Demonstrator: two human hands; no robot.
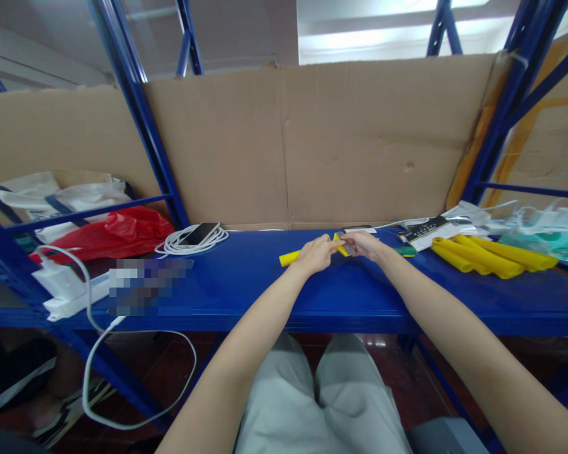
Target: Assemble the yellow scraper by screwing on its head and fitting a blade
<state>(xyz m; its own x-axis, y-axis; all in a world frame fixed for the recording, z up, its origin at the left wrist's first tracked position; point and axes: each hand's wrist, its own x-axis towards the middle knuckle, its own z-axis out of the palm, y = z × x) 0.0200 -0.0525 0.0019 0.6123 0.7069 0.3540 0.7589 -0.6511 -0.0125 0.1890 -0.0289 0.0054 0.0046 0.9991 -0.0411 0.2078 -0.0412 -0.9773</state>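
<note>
My left hand [316, 253] is closed around a yellow rod-like handle [289, 258], whose end sticks out to the left of the fist. My right hand [363, 244] pinches at a small yellow and grey metal-looking end [346, 248] between the two hands. Whether handle and end are one piece is hidden by my fingers. Both hands meet just above the blue shelf top [246, 277]. A green object [406, 251] lies just past my right wrist, partly covered by it.
Several yellow tubes [497, 255] lie at the right beside a black-and-white packet [438, 231]. A phone [200, 233] rests on a coiled white cable [170, 243] at the left, near a red plastic bag [118, 232] and a white power strip [78, 301]. Cardboard [360, 145] closes the back.
</note>
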